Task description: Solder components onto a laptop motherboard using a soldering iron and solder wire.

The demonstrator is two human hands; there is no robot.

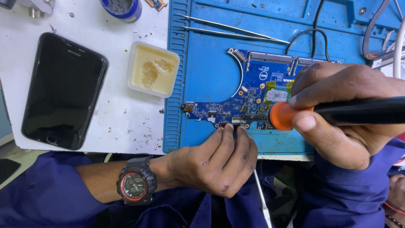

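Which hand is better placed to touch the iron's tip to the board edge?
Right hand: it grips the soldering iron, tip at the circuit board. Left hand only presses the board's near edge.

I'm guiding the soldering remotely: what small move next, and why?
Probably ease the iron tip left onto the connector at the board edge. The right hand holds it just beside there, while the left hand fingertips pin that edge.

Single head cam, looking steeply down, close over the blue mat (211,63) at bench edge.
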